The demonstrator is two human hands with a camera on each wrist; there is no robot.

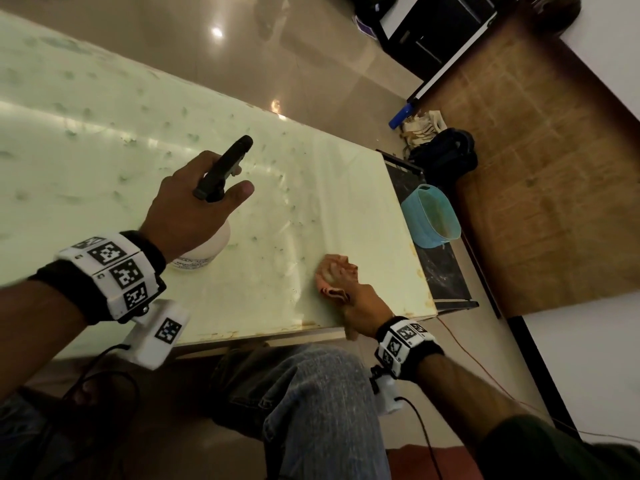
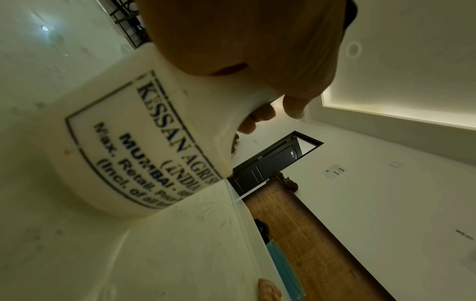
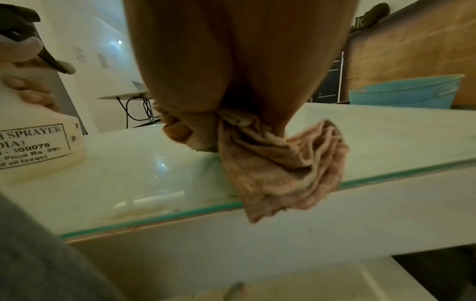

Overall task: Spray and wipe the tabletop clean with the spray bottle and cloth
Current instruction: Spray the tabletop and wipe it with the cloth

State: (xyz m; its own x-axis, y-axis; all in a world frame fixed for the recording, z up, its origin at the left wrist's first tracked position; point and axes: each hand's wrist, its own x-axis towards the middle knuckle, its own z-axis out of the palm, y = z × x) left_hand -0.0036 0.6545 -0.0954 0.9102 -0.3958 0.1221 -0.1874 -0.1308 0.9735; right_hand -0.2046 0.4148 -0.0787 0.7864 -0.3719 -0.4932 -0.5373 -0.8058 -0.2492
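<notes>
A white spray bottle (image 1: 204,252) (image 2: 134,146) (image 3: 33,142) with a black trigger head (image 1: 225,168) stands on the pale glass tabletop (image 1: 311,188). My left hand (image 1: 194,206) grips its neck from above, the index finger stretched forward beside the trigger. Near the table's front edge my right hand (image 1: 360,306) clutches a crumpled pinkish cloth (image 1: 334,271) (image 3: 283,169), which lies on the glass (image 3: 144,169) and hangs a little over the edge. Greenish smudges and droplets dot the tabletop to the left and centre.
A light blue plastic tub (image 1: 433,216) (image 3: 407,93) sits on a dark stand past the table's right end. Bags and a blue bottle (image 1: 401,116) lie on the floor beyond. My knee in jeans (image 1: 304,393) is under the front edge.
</notes>
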